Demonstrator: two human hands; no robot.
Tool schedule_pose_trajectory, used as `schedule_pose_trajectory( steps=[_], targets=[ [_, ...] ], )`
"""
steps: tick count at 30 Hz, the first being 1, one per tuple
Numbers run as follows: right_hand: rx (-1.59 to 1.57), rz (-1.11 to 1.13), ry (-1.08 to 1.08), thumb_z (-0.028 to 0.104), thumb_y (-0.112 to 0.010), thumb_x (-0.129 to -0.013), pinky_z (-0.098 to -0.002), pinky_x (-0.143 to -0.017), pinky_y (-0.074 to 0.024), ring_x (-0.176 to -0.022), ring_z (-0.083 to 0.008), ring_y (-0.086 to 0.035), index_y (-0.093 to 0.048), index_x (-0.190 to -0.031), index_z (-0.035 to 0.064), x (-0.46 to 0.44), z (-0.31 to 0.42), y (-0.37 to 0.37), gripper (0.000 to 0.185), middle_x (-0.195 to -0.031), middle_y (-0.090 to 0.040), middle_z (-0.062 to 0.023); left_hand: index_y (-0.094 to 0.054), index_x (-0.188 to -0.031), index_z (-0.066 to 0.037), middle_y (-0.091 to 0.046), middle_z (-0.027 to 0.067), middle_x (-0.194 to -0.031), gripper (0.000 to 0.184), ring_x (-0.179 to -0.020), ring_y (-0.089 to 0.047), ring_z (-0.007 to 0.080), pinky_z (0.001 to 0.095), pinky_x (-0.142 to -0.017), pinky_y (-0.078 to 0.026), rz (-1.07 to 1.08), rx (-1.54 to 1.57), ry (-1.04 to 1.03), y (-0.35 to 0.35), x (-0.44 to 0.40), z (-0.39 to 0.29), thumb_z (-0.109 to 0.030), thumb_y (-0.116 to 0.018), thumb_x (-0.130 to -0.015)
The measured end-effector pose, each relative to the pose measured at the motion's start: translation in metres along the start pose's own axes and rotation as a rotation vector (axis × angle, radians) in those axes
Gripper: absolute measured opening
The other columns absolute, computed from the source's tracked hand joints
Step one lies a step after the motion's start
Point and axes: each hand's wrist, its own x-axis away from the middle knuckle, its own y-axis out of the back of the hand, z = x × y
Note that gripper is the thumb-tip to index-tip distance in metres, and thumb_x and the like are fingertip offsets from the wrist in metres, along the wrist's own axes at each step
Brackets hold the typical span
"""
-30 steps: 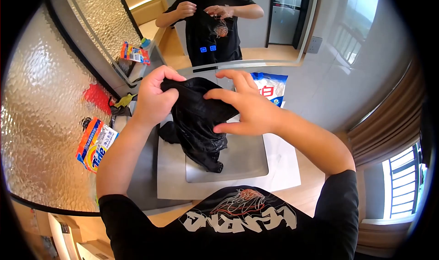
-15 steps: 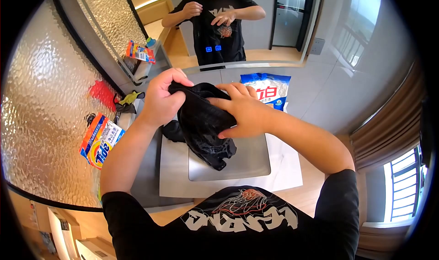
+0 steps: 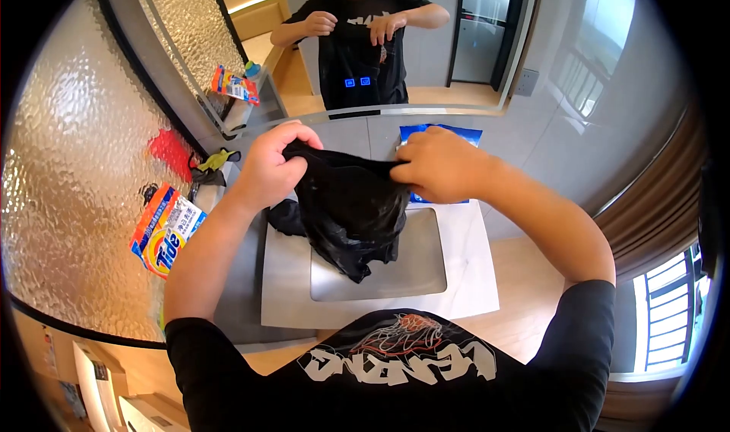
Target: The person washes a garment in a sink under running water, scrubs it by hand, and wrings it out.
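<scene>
A wet-looking black cloth (image 3: pixel 350 208) hangs stretched between my hands over the grey sink (image 3: pixel 418 268). My left hand (image 3: pixel 280 166) is closed on its upper left corner, thumb and fingers pinched together. At the upper right edge of the cloth, my right hand (image 3: pixel 441 164) grips the fabric between thumb and fingers. The cloth's lower end dangles in folds above the basin, and a dark bunched part rests by the sink's left side. Behind my right hand, a blue and white detergent bag (image 3: pixel 464 137) is mostly hidden.
The white countertop (image 3: pixel 464 280) surrounds the sink. A Tide bag (image 3: pixel 167 230) stands at the left, near a yellow-green and black item (image 3: pixel 217 160). A mirror (image 3: pixel 426 44) at the back reflects a person. Textured glass (image 3: pixel 68 181) lies left, a brown curtain (image 3: pixel 646 196) right.
My right hand has moved right and up, closing on the cloth's edge. The cloth's top is now pulled wide and taut, and the blue detergent bag is more covered.
</scene>
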Motion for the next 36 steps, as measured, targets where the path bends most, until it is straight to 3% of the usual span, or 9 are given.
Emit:
schedule_pose_trajectory(
  steps=[3, 6, 7, 13, 19, 22, 25, 29, 36],
  targets=[
    [0.066, 0.107, -0.158, 0.005, -0.064, -0.077, -0.0412, -0.080, -0.0496, -0.100, -0.0289, -0.059, -0.068, -0.103, 0.0136, -0.005, 0.010, -0.002, 0.028, -0.104, -0.063, -0.0084, -0.060, -0.089, 0.001, -0.055, 0.0045, -0.084, 0.028, -0.082, -0.053, 0.0137, 0.0237, -0.075, -0.042, 0.002, -0.016, -0.013, -0.006, -0.002, -0.004, 0.011, -0.044, -0.068],
    [0.063, 0.033, -0.173, 0.004, -0.064, -0.077, -0.0402, -0.079, -0.0503, -0.099, -0.0300, -0.059, -0.066, -0.108, 0.0141, -0.002, 0.018, -0.011, 0.033, -0.100, -0.062, -0.0101, -0.060, -0.089, 0.001, -0.055, 0.0051, -0.084, 0.028, -0.081, -0.053, 0.0142, 0.0241, -0.075, -0.042, -0.027, -0.037, 0.001, -0.006, -0.003, 0.000, 0.011, -0.045, -0.067],
    [0.096, 0.024, -0.162, 0.005, -0.062, -0.079, -0.0392, -0.071, -0.0519, -0.095, -0.0298, -0.060, -0.063, -0.117, 0.0201, -0.001, 0.015, -0.013, 0.041, -0.090, -0.057, -0.0107, -0.060, -0.089, 0.001, -0.055, 0.0055, -0.084, 0.029, -0.081, -0.053, 0.0148, 0.0244, -0.074, -0.042, -0.036, -0.055, 0.004, -0.005, -0.002, 0.000, 0.011, -0.045, -0.067],
    [0.038, 0.083, -0.150, 0.008, -0.063, -0.079, -0.0398, -0.069, -0.0524, -0.089, -0.0301, -0.062, -0.064, -0.117, 0.0238, 0.010, 0.021, 0.005, 0.042, -0.090, -0.057, -0.0112, -0.063, -0.088, 0.000, -0.055, 0.0075, -0.082, 0.030, -0.077, -0.054, 0.0186, 0.0264, -0.071, -0.042, -0.049, -0.191, -0.111, 0.000, 0.003, 0.003, 0.012, -0.046, -0.066],
    [0.171, 0.070, -0.276, 0.007, -0.065, -0.074, -0.0390, -0.083, -0.0489, -0.104, -0.0296, -0.055, -0.073, -0.100, 0.0166, 0.023, 0.028, -0.009, 0.029, -0.104, -0.058, -0.0090, -0.065, -0.086, -0.001, -0.056, 0.0079, -0.080, 0.030, -0.076, -0.054, 0.0193, 0.0271, -0.069, -0.042, -0.117, -0.228, -0.186, -0.007, 0.006, 0.007, 0.013, -0.048, -0.066],
    [0.118, -0.169, -0.235, 0.008, -0.067, -0.072, -0.0381, -0.084, -0.0473, -0.106, -0.0286, -0.052, -0.075, -0.091, 0.0132, 0.030, 0.028, -0.019, 0.021, -0.108, -0.058, -0.0076, -0.064, -0.086, -0.001, -0.055, 0.0077, -0.080, 0.029, -0.076, -0.054, 0.0191, 0.0265, -0.070, -0.042, -0.154, -0.203, -0.167, -0.007, 0.009, 0.005, 0.014, -0.048, -0.066],
    [0.204, -0.313, -0.138, 0.010, -0.069, -0.069, -0.0373, -0.084, -0.0460, -0.102, -0.0255, -0.051, -0.074, -0.086, 0.0117, 0.026, 0.048, -0.024, 0.017, -0.110, -0.058, -0.0052, -0.063, -0.085, -0.001, -0.055, 0.0078, -0.080, 0.028, -0.076, -0.053, 0.0200, 0.0263, -0.070, -0.042, -0.187, -0.198, -0.139, -0.015, 0.010, 0.002, 0.014, -0.047, -0.066],
    [0.033, -0.363, 0.288, 0.015, -0.065, -0.074, -0.0349, -0.082, -0.0424, -0.098, -0.0228, -0.050, -0.071, -0.078, 0.0092, 0.018, 0.056, -0.047, 0.010, -0.109, -0.060, 0.0007, -0.062, -0.084, -0.001, -0.055, 0.0080, -0.080, 0.028, -0.075, -0.054, 0.0224, 0.0269, -0.070, -0.043, -0.217, -0.200, -0.069, -0.023, 0.013, -0.001, 0.014, -0.047, -0.066],
    [-0.074, -0.274, 0.073, 0.015, -0.062, -0.074, -0.0322, -0.076, -0.0416, -0.098, -0.0224, -0.048, -0.070, -0.080, 0.0160, 0.018, 0.066, -0.050, 0.010, -0.117, -0.061, 0.0011, -0.062, -0.082, -0.002, -0.054, 0.0084, -0.079, 0.030, -0.074, -0.054, 0.0205, 0.0273, -0.068, -0.043, -0.211, -0.204, -0.162, -0.028, 0.030, -0.005, 0.016, -0.046, -0.064]
  ],
)
